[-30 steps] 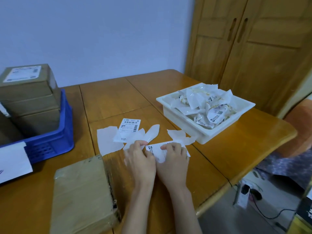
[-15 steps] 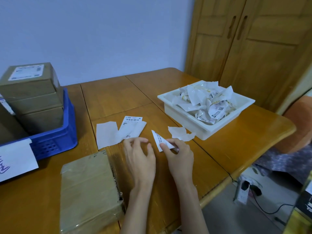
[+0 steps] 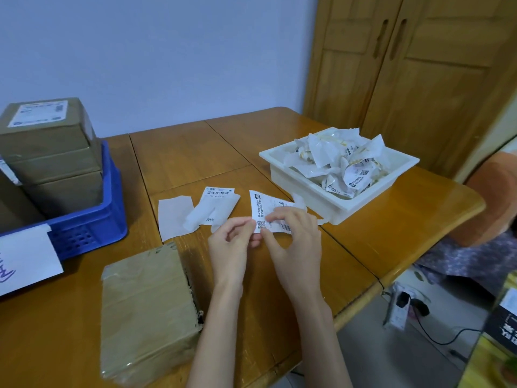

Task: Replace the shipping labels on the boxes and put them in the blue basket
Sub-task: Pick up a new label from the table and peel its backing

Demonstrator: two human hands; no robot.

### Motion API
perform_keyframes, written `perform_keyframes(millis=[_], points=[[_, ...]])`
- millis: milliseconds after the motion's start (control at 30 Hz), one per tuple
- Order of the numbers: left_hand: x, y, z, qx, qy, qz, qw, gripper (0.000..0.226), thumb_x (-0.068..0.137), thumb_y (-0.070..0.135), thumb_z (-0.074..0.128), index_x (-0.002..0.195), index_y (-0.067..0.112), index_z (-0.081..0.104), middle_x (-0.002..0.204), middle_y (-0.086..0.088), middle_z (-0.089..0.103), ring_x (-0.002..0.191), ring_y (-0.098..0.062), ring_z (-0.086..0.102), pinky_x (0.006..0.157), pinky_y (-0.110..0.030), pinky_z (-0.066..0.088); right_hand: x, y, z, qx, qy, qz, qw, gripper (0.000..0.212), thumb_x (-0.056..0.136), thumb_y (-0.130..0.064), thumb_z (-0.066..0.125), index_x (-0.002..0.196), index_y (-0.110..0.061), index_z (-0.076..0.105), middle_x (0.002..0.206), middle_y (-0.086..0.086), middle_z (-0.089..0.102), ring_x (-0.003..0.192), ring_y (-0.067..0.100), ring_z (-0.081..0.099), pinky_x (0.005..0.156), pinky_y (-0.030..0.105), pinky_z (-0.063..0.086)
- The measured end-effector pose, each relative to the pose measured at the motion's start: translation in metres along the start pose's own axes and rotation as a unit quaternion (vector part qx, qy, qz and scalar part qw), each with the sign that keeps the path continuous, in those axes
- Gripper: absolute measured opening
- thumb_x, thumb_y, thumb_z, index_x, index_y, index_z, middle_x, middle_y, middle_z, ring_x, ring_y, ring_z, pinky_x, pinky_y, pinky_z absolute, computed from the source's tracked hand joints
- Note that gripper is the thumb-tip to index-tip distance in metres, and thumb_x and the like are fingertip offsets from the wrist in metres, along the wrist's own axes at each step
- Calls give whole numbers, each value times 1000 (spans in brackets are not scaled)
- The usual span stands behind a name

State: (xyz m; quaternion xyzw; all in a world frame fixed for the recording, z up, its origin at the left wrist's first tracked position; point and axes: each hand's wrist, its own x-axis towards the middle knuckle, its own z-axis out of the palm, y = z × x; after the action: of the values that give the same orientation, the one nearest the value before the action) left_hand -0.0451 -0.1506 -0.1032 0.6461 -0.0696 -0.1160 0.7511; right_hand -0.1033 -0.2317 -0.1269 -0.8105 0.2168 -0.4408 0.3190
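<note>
1. Two hands, left hand (image 3: pixel 232 242) and right hand (image 3: pixel 293 242), pinch a fresh label (image 3: pixel 268 211) with fingers, apparently peeling its backing above the desk (image 3: pixel 181 152).
2. Next, I'd guess: press it onto the bare box (image 3: pixel 145 312) lying beside the blue basket (image 3: pixel 92 219).

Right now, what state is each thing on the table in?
Shipping label: lifted, pinched by both hands.
Left hand: pinching the label's lower edge.
Right hand: pinching the label.
Box on table: lying flat, top bare of any label.
Blue basket: holds stacked boxes, top one labelled.
White tray: full of crumpled labels.
</note>
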Motion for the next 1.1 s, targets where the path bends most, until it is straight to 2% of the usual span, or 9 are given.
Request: perform_keyframes(millis=[133, 200, 300, 500, 700, 867, 1100], points=[[-1, 1, 0, -52, 2, -6, 999, 12, 92, 17, 66, 88, 9, 75, 78, -9, 73, 71, -14, 69, 67, -23, 57, 1, -8, 0, 69, -16, 7, 997, 3, 83, -25, 67, 86, -26, 68, 88, -19, 65, 91, 4, 63, 84, 44, 50], [-1, 0, -1, -65, -8, -6, 998, 13, 91, 17, 66, 89, 8, 76, 80, -9, 73, 73, -15, 69, 70, -24, 58, 0, -10, 1, 76, -13, 25, 997, 4, 84, -30, 66, 84, -28, 69, 85, -19, 67, 85, 4, 65, 83, 45, 51], [-4, -1, -1, -61, -25, -3, 998, 10, 89, 12, 67, 91, 8, 76, 81, -6, 75, 75, -16, 70, 71, -24, 58, 0, -12, -3, 78, -12, 52, 995, 8, 84, -35, 67, 81, -29, 70, 80, -20, 67, 81, 1, 66, 80, 41, 54], [-8, -2, -6, -57, -37, 19, 997, 9, 90, 5, 64, 92, 1, 72, 74, 2, 73, 73, -13, 70, 67, -20, 57, -2, -17, -6, 79, -25, 89, 993, 6, 86, -30, 73, 83, -24, 74, 72, -18, 71, 77, -2, 68, 79, 35, 55], [-11, -3, -6, -52, -48, 28, 997, 14, 91, -1, 60, 89, -2, 73, 83, -9, 74, 82, -20, 72, 73, -26, 59, -2, -19, -9, 49, -13, 89, 995, 7, 86, -28, 72, 85, -22, 76, 71, -15, 71, 72, -2, 68, 75, 31, 57], [-14, -4, -4, -30, -47, 40, 998, 15, 90, 0, 61, 91, 3, 76, 85, -8, 75, 82, -17, 72, 69, -20, 56, -2, -20, -9, 22, -5, 72, 997, 9, 90, -23, 68, 87, -19, 76, 68, -15, 70, 71, -1, 68, 73, 29, 57], [-16, -2, -2, -17, -43, 46, 998, 15, 89, 0, 63, 91, 5, 77, 81, -1, 75, 80, -16, 72, 69, -19, 56, -2, -19, -12, 50, -19, 91, 994, 14, 93, -19, 63, 84, -21, 74, 59, -26, 60, 72, -3, 66, 73, 24, 56]])
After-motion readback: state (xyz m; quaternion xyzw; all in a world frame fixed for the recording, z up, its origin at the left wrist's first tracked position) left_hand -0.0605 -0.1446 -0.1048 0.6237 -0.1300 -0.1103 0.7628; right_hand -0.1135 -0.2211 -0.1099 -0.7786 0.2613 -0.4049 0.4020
